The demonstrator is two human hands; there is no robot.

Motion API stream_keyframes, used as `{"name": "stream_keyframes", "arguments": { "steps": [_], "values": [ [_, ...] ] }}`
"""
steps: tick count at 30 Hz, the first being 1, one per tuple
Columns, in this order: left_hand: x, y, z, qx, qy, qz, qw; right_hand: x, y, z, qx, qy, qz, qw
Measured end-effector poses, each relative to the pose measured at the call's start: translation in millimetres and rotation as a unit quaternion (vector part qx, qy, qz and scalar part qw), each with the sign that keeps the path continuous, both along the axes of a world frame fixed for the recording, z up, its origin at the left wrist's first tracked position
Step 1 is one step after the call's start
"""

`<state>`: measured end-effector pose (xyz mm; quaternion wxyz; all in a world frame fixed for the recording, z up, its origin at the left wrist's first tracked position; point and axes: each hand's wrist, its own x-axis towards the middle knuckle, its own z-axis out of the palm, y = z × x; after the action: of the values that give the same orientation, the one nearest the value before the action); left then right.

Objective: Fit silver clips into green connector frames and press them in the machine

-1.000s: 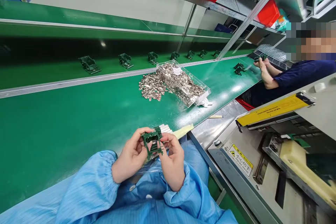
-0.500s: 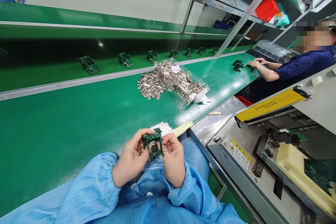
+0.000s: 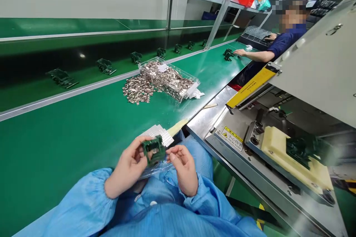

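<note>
My left hand (image 3: 128, 166) holds a dark green plastic frame (image 3: 159, 142) with a square opening, thumb at its lower left and fingers behind it. Just right of the frame is my right hand (image 3: 184, 168), a small gap away. Its thumb and forefinger are pinched together, and whatever they hold is too small to make out. Behind the frame lies a white sheet of small blocks (image 3: 164, 135), partly covered by it. A pale yellow strip (image 3: 177, 127) extends from the sheet towards the bench edge. Clear plastic film (image 3: 151, 170) hangs below the frame.
A clear tray (image 3: 191, 89) of small metal pieces stands on the green bench, beside a loose metal heap (image 3: 137, 89). Several green frames (image 3: 105, 66) line the back ledge. At right is a press machine (image 3: 267, 148); beyond it a co-worker (image 3: 289, 39) reaches towards green parts (image 3: 228, 54).
My right hand has come away from the frame, which stays in my left hand. The view has swung right. The co-worker's hands have moved apart, one now at the rack behind.
</note>
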<state>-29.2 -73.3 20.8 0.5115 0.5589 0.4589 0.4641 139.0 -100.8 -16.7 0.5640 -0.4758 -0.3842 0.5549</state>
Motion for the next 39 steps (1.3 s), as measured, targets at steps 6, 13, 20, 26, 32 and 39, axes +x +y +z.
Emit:
{"name": "stream_keyframes", "arguments": {
  "steps": [6, 13, 20, 26, 32, 39],
  "values": [
    [18.7, 53.6, -3.5, 0.023, -0.065, 0.071, 0.995, 6.5, 22.8, -32.5, -0.062, -0.042, 0.038, 0.997],
    [44.1, 68.0, -25.5, 0.055, -0.057, 0.049, 0.996, -16.5, 36.2, -36.7, -0.028, -0.066, 0.008, 0.997],
    [39.5, 66.5, -29.7, 0.061, -0.019, 0.056, 0.996, -21.5, 27.8, -47.3, 0.019, -0.128, -0.019, 0.991],
    [39.5, 66.8, -28.7, 0.056, -0.018, 0.063, 0.996, -5.4, 29.6, -58.1, 0.056, -0.206, 0.028, 0.977],
    [35.8, 69.7, -27.0, 0.053, -0.069, 0.082, 0.993, 20.0, 44.4, -80.6, -0.002, -0.260, 0.074, 0.963],
    [19.9, 55.3, -16.8, 0.028, -0.114, 0.058, 0.991, 45.9, 44.4, -67.4, -0.019, -0.287, 0.058, 0.956]
  ]
}}
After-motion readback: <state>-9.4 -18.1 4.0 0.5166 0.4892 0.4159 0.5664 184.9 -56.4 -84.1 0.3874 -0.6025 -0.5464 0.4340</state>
